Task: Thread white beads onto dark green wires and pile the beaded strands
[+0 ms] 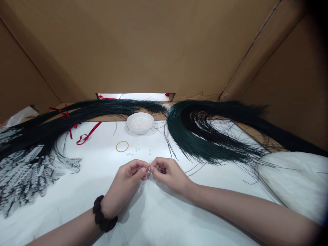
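Left hand (pixel 131 173): we see thumb and fingers drawn narrow in a pinch on a thin dark strand (pixel 149 168), over the middle of the white tabletop (pixel 159 218); a black scrunchie (pixel 102 215) circles the wrist

Right hand (pixel 170 175): we find thumb and forefinger likewise pinched on the strand, tips just beside those of the left hand, the forearm crossing the tabletop from its right side

Strand: we place it between the two sets of fingertips; it is mostly hidden, and we cannot tell whether a bead sits on it

Loose beads (pixel 130 154): we spot a scatter of small whitish ones just beyond the fingers, toward the far edge

White bowl (pixel 140 131): we see it near the middle of the far edge, holding more whitish beads

Yellow ring (pixel 122 151): we note it lying flat, left of the loose beads

Red ribbon (pixel 88 135): we see it toward the far left, near the dark bundle (pixel 89 108) that runs along the far edge

Curved bundle (pixel 179 131): we find dark strands bent in a wide loop, at the far right corner

White bag (pixel 297 181): we see it along the right edge
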A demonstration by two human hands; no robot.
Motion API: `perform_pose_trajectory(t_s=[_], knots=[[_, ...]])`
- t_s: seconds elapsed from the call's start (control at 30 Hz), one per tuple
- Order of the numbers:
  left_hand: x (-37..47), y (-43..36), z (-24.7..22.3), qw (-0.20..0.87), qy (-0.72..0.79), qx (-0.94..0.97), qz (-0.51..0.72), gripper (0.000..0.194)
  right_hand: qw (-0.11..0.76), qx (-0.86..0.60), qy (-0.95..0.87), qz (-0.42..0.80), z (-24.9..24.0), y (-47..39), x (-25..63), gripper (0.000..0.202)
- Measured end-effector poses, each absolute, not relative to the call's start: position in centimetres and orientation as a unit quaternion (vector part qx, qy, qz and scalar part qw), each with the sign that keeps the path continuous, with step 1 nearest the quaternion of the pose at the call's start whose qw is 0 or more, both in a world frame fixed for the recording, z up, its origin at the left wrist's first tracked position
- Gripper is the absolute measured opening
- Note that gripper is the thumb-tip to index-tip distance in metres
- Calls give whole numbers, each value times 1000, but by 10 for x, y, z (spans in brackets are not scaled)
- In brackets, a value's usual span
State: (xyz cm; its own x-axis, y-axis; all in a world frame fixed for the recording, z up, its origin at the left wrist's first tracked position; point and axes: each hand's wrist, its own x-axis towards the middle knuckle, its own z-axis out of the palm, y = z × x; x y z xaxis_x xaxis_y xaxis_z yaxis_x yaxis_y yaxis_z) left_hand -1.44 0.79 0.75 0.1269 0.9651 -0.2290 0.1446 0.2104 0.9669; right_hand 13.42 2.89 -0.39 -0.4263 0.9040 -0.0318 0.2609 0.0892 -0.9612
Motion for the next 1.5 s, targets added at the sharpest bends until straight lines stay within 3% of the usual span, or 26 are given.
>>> perform_pose_trajectory(t_s=[1.5], knots=[[-14,9,7,624,523,436,384,9,321,-448,-636,541,-8,28,133,7]])
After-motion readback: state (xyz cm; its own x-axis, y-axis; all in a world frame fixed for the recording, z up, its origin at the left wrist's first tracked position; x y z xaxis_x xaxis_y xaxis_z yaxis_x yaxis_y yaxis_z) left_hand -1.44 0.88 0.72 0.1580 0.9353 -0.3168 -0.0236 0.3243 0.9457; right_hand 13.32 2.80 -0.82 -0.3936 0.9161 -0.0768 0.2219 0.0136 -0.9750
